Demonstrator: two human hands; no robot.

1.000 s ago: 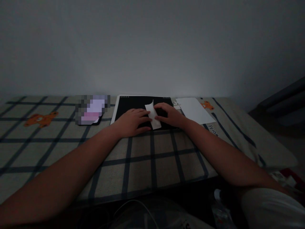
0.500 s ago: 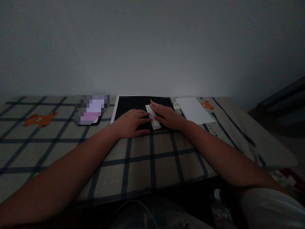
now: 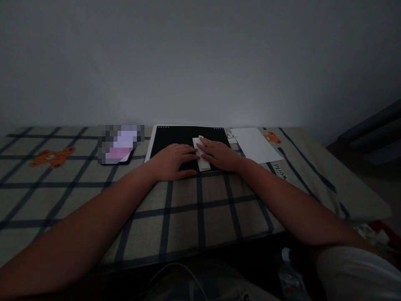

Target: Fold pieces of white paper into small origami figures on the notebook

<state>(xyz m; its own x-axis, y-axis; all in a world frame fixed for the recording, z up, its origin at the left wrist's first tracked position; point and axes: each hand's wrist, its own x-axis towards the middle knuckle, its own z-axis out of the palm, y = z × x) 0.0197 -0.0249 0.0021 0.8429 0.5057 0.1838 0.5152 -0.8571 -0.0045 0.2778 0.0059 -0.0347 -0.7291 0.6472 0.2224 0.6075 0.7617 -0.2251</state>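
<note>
A narrow folded strip of white paper [image 3: 204,163] lies on a black board with small holes along its far edge [image 3: 172,136]. My left hand [image 3: 175,162] rests on the board, fingers stretched out and the fingertips touching the strip's left side. From the right, my right hand [image 3: 221,154] lies with its fingers extended over the strip, covering part of its right edge. Both hands are open, palms down. The underside of each hand is hidden.
A phone [image 3: 120,146], partly blurred out, lies left of the board. To the right are a white sheet of paper [image 3: 257,146] and small white pieces [image 3: 231,138]. A checked cloth [image 3: 184,205] covers the table, which meets a grey wall [image 3: 200,62].
My right hand's fingers have shifted slightly, and the paper strip has turned a little straighter under them. The left hand has hardly moved.
</note>
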